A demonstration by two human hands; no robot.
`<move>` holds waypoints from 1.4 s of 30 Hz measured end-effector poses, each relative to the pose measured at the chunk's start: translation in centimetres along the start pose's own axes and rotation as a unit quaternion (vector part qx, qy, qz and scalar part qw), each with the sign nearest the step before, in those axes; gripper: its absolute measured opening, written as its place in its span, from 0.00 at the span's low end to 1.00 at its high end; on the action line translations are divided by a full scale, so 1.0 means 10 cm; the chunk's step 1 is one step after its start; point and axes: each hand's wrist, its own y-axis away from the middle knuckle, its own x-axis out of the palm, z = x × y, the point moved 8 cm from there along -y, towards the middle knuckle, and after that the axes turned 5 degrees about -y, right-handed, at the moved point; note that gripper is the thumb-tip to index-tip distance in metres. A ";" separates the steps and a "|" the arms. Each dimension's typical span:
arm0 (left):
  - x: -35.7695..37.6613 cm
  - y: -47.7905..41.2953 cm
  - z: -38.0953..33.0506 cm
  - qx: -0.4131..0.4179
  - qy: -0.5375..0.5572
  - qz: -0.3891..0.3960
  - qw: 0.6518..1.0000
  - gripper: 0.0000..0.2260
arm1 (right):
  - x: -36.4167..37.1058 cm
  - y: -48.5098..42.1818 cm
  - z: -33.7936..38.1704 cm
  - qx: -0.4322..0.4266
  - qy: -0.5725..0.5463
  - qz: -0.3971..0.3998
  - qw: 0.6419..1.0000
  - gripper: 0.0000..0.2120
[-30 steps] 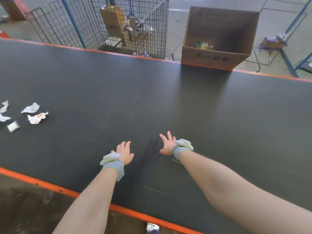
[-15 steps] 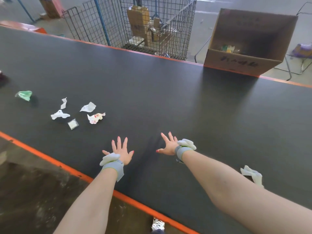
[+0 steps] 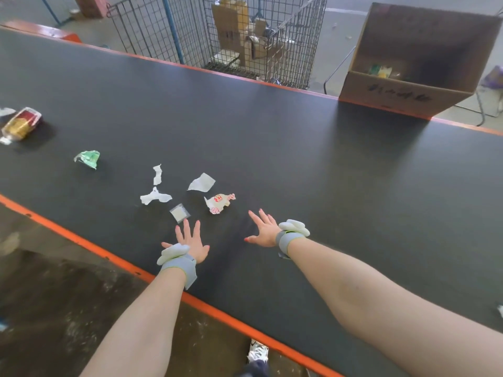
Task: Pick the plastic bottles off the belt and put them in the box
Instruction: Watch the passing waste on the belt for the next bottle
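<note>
Bottle is lying on its side on the belt, near the belt's far-left end, with its long axis running diagonally: the capped end is pointing toward the near-left edge and the base toward the far side. Its label is showing red and gold bands; no lettering is readable. Both hands are hovering over the belt near its orange near edge, well apart from the bottle: the left hand and the right hand are each holding nothing, with fingers straight and spread, and each wrist is wearing a grey band. Between the bottle and the hands, a green wrapper, white paper scraps, a small clear packet and a red-printed wrapper are lying on the belt. Beyond the belt's far edge, the box is standing open on a concrete floor, bearing dark handwritten marks that are not legible, and a wire cage holding cardboard is standing beside it.
</note>
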 end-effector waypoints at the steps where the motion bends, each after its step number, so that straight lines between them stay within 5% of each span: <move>1: 0.02 -0.01 -0.02 0.002 -0.002 -0.001 1.000 0.34 | 0.02 -0.01 -0.01 0.001 -0.004 0.003 1.000 0.40; 11: 0.07 0.00 -0.18 0.024 -0.005 -0.014 1.000 0.34 | 0.07 -0.09 -0.09 0.017 -0.051 -0.039 0.998 0.44; 17: 0.04 0.02 -0.06 0.018 0.010 -0.033 0.999 0.34 | 0.24 -0.10 -0.24 0.081 -0.035 0.033 0.996 0.43; 22: -0.05 -0.02 0.07 -0.005 0.022 -0.040 0.999 0.33 | 0.07 -0.21 0.06 0.016 -0.073 -0.049 0.996 0.44; 38: -0.10 -0.02 0.16 -0.009 0.046 -0.076 0.996 0.34 | 0.17 -0.31 0.66 -0.081 -0.024 -0.005 0.996 0.40; 42: -0.10 -0.03 0.29 -0.018 0.042 -0.081 0.996 0.34 | 0.27 -0.31 0.58 -0.039 -0.013 0.034 0.999 0.39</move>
